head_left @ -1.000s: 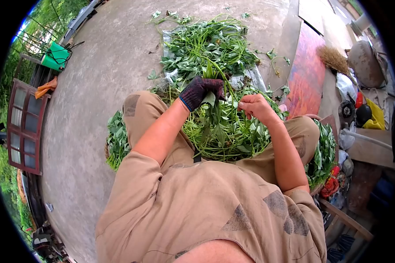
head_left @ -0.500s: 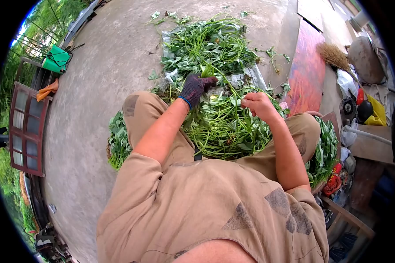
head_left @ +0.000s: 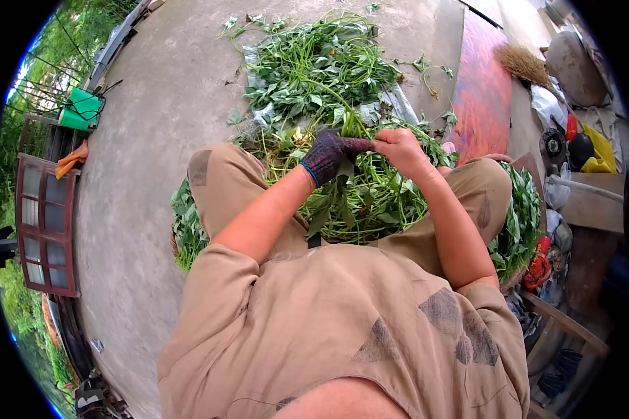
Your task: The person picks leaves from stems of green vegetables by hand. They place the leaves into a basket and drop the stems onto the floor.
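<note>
My left hand [head_left: 334, 155], in a dark knitted glove with a blue cuff, is closed around a small bunch of leafy green vines [head_left: 342, 192]. Leaves hang below the glove, and stems stick up above it. My bare right hand [head_left: 401, 151] meets the gloved fingertips in a pinch; what lies between its fingers is too small to make out. Between my knees, under both hands, lies a heap of green stems and leaves [head_left: 381, 209]. Farther forward, a larger pile of leafy vines [head_left: 321, 70] rests on a pale plastic sheet [head_left: 398, 105].
Bundled greens stand beside my left leg [head_left: 187, 220] and my right leg [head_left: 521, 227]. A reddish board [head_left: 482, 105] lies on the concrete floor [head_left: 147, 140] at right, near a straw broom [head_left: 523, 64]. A green container [head_left: 81, 109] and a window frame [head_left: 45, 223] are at left.
My right hand has moved left and my gloved hand slightly right and down, so the two now meet. The bunch of vines now hangs below the glove. The view has shifted slightly.
</note>
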`<state>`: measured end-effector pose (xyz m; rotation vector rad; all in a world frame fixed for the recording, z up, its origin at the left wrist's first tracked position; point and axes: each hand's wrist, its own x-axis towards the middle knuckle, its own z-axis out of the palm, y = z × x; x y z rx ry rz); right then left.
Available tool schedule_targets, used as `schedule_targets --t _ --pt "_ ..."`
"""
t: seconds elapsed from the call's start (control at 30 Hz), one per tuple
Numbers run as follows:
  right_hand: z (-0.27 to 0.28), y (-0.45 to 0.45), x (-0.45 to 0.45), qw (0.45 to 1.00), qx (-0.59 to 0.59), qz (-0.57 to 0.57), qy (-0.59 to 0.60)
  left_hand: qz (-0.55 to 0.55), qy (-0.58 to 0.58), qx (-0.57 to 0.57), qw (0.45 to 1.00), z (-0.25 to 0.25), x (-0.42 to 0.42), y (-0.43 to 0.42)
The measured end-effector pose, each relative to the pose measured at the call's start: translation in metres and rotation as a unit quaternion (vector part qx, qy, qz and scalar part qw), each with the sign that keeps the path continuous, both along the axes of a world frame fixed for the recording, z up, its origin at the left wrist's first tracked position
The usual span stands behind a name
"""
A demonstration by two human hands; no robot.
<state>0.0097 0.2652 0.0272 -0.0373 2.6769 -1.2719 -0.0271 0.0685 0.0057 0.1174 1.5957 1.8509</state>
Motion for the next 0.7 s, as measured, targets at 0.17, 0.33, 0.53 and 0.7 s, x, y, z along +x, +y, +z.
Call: schedule_targets --t 0.17,0.33,0.53,0.7 --pt "0.000 0.002 0.001 0.988 0.135 -0.019 0.069 0.089 0.028 0.012 0.996 -0.030 -0.016 -0.013" --pt "0.010 0.030 -0.005 0.994 -0.043 -0.096 -0.002 0.209 -0.084 0.092 0.970 -0.042 -0.058 -0.042" --pt "0.014 0.007 -0.004 0.947 -0.308 -0.030 -0.086 -0.021 -0.090 0.136 0.986 -0.013 0.007 0.007" --pt "-0.003 0.004 -0.010 0.936 -0.343 -0.074 -0.026 0.014 -0.157 0.206 0.966 -0.022 0.001 0.005"
